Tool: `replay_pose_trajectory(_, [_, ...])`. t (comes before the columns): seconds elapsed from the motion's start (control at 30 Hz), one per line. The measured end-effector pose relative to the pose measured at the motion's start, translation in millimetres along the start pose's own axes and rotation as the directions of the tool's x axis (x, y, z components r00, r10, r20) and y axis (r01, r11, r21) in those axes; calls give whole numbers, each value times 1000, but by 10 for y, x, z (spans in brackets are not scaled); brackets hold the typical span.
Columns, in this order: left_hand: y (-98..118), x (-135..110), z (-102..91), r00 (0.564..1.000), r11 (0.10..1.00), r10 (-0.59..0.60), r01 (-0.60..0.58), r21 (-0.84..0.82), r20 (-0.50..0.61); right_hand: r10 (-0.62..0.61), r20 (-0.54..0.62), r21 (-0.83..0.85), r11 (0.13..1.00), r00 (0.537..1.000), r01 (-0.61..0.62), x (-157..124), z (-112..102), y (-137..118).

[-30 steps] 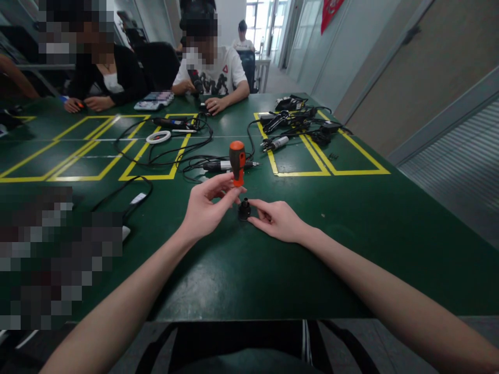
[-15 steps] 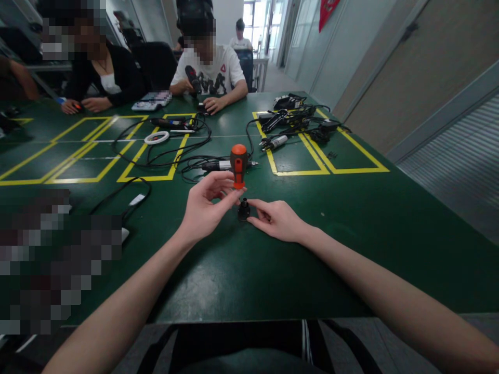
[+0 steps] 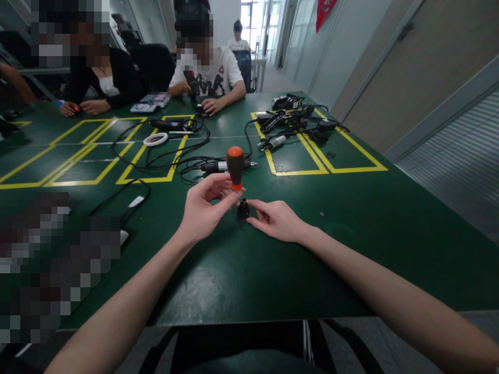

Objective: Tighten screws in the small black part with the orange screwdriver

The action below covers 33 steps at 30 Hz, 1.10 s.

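A stubby screwdriver (image 3: 235, 169) with a dark grip and orange ends stands almost upright. The thumb and fingers of my left hand (image 3: 205, 205) pinch it near the handle's lower orange collar; its tip is hidden behind the fingers. Just below, a small black round part (image 3: 243, 210) with a narrow neck rests on the green table (image 3: 249, 280). My right hand (image 3: 276, 221) steadies that part from the right between index finger and thumb. I cannot tell whether the screwdriver's tip touches the part.
Behind my hands lie a corded tool (image 3: 218, 166) and looped black cables. A white ring (image 3: 155, 139) is at the mid-left, and a pile of chargers and cables (image 3: 290, 117) at the back right. Yellow tape (image 3: 300, 172) marks the table. Across it a person (image 3: 210, 78) holds a dark tool.
In my left hand the screwdriver has turned about its long axis, so the orange mark on its grip no longer shows. It leans slightly more left. My right hand stays on the black part.
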<state>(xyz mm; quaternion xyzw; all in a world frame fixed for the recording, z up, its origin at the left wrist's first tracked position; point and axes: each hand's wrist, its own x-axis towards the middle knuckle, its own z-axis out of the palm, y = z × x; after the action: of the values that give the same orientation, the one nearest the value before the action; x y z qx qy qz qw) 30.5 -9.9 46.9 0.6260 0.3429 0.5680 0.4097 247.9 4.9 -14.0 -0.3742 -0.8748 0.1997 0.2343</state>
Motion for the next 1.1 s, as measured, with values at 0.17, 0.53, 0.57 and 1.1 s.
replay_pose_trajectory(0.17, [-41,14,1,1000,999,-10,10,-45,-9,7,3,2,1000,1000,-7,-1,-9,-17])
replay_pose_trajectory(0.53, [-38,1,-34,1000,1000,-11,12,14,-3,18,18,19,1000,1000,-18,11,-29,-60])
replay_pose_trajectory(0.57, [-33,-1,-35,1000,1000,-9,9,11,6,17,18,19,1000,1000,-17,10,-28,-58])
replay_pose_trajectory(1.1, [-74,48,-23,996,996,87,-87,-37,-4,19,12,20,1000,1000,-20,-2,-30,-34])
